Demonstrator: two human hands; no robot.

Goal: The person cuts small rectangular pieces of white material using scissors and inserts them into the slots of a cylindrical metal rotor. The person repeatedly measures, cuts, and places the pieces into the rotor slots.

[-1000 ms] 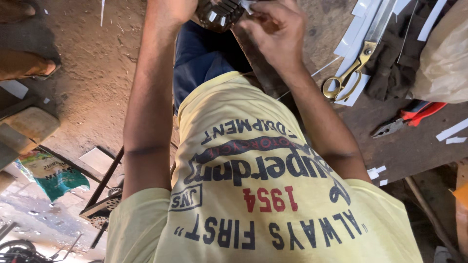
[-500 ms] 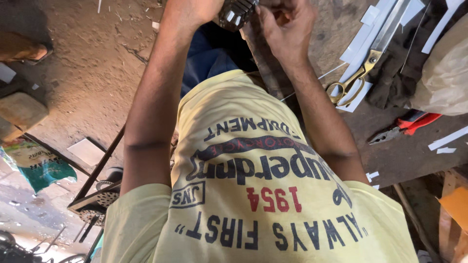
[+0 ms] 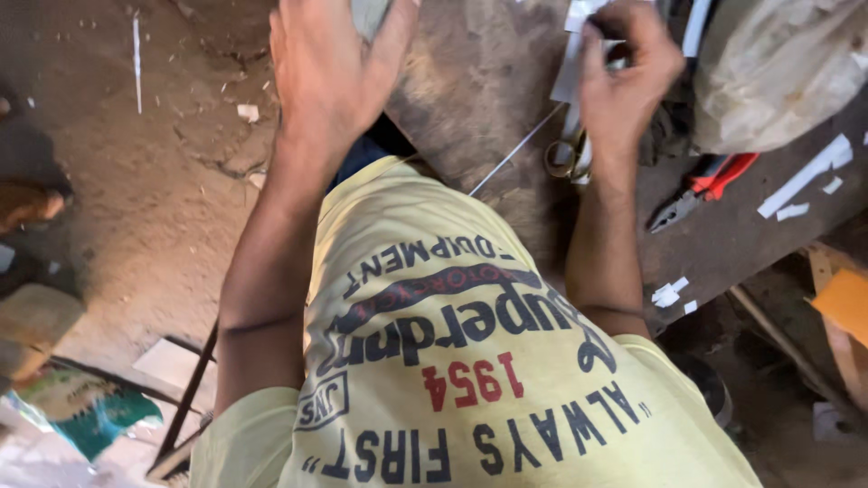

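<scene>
Dark worn wooden bench (image 3: 488, 99) seen from above, left hand (image 3: 330, 72) raised with fingers spread, palm hidden, right hand (image 3: 624, 77) curled, fingertips pinched on a white strip (image 3: 568, 72) above brass-handled scissors (image 3: 568, 155), red-handled pliers (image 3: 701, 188) lying nearby.

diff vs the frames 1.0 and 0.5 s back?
The hands have split apart: left hand let go of the small dark part and lifted open; right hand moved right to pinch a white strip. Scissors, red-handled pliers and the bag lie as before.
</scene>
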